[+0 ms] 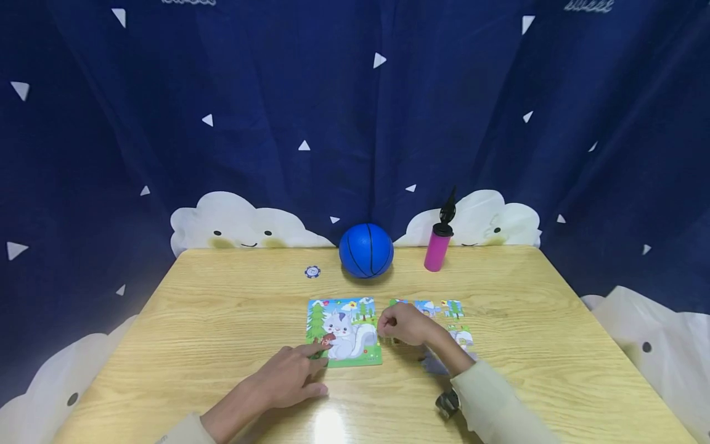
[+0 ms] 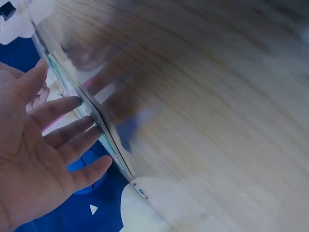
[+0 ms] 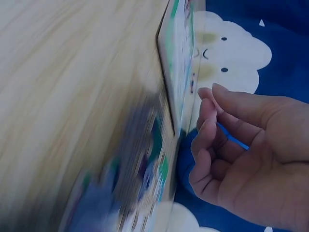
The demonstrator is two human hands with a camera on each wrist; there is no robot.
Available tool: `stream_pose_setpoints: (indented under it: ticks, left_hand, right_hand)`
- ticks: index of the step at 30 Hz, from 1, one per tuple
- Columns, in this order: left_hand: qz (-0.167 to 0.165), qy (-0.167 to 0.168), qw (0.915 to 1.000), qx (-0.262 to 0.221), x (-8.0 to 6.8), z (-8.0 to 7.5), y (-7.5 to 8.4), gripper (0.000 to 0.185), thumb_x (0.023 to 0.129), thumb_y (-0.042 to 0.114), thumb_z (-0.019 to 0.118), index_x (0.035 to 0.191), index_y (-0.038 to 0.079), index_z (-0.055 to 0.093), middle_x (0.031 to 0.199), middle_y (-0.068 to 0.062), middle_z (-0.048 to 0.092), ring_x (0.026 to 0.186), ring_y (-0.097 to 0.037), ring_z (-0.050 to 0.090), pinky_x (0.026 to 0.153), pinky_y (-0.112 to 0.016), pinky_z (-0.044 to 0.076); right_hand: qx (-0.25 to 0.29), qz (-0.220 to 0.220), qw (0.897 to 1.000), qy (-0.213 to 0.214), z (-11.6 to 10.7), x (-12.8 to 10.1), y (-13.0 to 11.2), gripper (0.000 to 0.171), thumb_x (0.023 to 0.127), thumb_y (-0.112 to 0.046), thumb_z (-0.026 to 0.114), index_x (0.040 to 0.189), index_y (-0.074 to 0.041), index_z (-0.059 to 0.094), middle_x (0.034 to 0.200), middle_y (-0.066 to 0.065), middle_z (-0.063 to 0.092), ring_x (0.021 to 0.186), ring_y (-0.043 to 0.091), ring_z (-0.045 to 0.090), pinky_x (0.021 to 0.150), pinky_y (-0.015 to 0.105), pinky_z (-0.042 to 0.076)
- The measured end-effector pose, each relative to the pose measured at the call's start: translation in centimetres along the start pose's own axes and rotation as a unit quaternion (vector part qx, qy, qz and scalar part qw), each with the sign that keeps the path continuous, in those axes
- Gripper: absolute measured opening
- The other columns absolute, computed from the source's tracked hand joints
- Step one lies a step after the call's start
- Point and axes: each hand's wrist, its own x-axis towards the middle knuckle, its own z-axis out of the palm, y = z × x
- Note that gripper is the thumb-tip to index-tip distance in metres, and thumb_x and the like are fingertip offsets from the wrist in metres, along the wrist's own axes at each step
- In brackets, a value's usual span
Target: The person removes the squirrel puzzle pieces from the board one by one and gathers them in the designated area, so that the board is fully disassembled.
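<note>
Two hands work at a picture puzzle on a wooden table.

Just below centre of the head view, the left hand (image 1: pixel 291 377) lies flat, fingers straight, fingertips on the puzzle board (image 1: pixel 344 332). Right of the board, the right hand (image 1: pixel 402 324) curls and pinches a thin blue piece (image 3: pixel 231 137); loose pieces (image 1: pixel 438 308) lie beside it. A blue ball (image 1: pixel 366 250) and pink pump (image 1: pixel 437 246) stand above.

a pale wood-grain tabletop (image 1: pixel 222 320) fills the lower view, with a bright glare spot (image 1: pixel 330 425) on its near edge (overhead light reflecting). behind it hangs a dark navy curtain (image 1: pixel 355 111) scattered with small white triangles, and smiling white cloud shapes (image 1: pixel 233 225) are printed along its lower part, at the tabletop's far edge.
</note>
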Motion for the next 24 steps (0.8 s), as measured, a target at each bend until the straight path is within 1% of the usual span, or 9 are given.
stream_pose_setpoints:
  ticks: [4, 8, 11, 15, 20, 24]
  left_hand:
    - [0.014, 0.015, 0.9998, -0.003, -0.2, 0.0, -0.2, 0.052, 0.088, 0.045, 0.061, 0.121, 0.005, 0.064, 0.137, -0.015, 0.054, 0.126, -0.03, 0.052, 0.098, -0.044, 0.049]
    - [0.018, 0.022, 0.9996, -0.004, -0.3, 0.1, -0.3, 0.052, 0.088, 0.046, 0.06, 0.121, 0.007, 0.064, 0.137, -0.014, 0.055, 0.125, -0.029, 0.054, 0.096, -0.043, 0.05]
    - [0.014, 0.026, 0.9995, 0.001, -0.6, 0.1, -0.5, 0.053, 0.088, 0.048, 0.06, 0.121, 0.007, 0.065, 0.136, -0.016, 0.055, 0.124, -0.029, 0.055, 0.095, -0.044, 0.05]
    - [0.008, 0.03, 0.9995, 0.005, -1.2, -0.1, -0.8, 0.053, 0.087, 0.048, 0.06, 0.121, 0.007, 0.065, 0.136, -0.018, 0.054, 0.123, -0.03, 0.055, 0.096, -0.045, 0.05]
    - [-0.012, 0.021, 0.9997, 0.003, -1.9, -0.3, -0.9, 0.054, 0.086, 0.048, 0.061, 0.123, 0.008, 0.063, 0.137, -0.018, 0.053, 0.123, -0.032, 0.054, 0.093, -0.051, 0.05]
    - [-0.027, 0.008, 0.9996, 0.008, -2.2, -0.3, -0.9, 0.055, 0.086, 0.05, 0.061, 0.124, 0.01, 0.063, 0.136, -0.019, 0.054, 0.124, -0.032, 0.054, 0.092, -0.052, 0.049]
  right_hand:
    - [-0.01, -0.011, 1.0, 0.002, 1.0, 1.4, -1.3, 0.009, 0.088, -0.005, 0.062, 0.082, -0.005, 0.068, 0.066, -0.004, 0.051, 0.059, 0.009, 0.042, 0.055, 0.02, 0.037]
    - [-0.011, -0.025, 1.0, 0.003, 2.3, 2.6, -2.6, 0.006, 0.087, -0.005, 0.064, 0.084, -0.004, 0.069, 0.063, -0.005, 0.049, 0.058, 0.009, 0.043, 0.053, 0.018, 0.036]
    - [-0.016, -0.038, 0.999, 0.001, 3.1, 3.2, -3.6, 0.005, 0.086, -0.004, 0.065, 0.086, -0.003, 0.069, 0.062, -0.005, 0.048, 0.058, 0.008, 0.043, 0.052, 0.018, 0.036]
    - [-0.02, -0.039, 0.999, -0.005, 4.2, 3.9, -4.8, 0.008, 0.086, -0.004, 0.063, 0.091, -0.001, 0.069, 0.066, -0.004, 0.053, 0.059, 0.008, 0.045, 0.053, 0.018, 0.037]
    - [-0.019, -0.025, 0.999, -0.006, 5.5, 4.7, -5.6, 0.015, 0.084, -0.004, 0.065, 0.098, 0.001, 0.068, 0.067, -0.004, 0.053, 0.057, 0.007, 0.044, 0.05, 0.018, 0.036]
    - [-0.035, -0.017, 0.999, 0.004, 6.5, 5.1, -5.8, 0.019, 0.083, -0.01, 0.07, 0.1, -0.001, 0.069, 0.072, -0.003, 0.058, 0.062, 0.006, 0.048, 0.054, 0.018, 0.041]
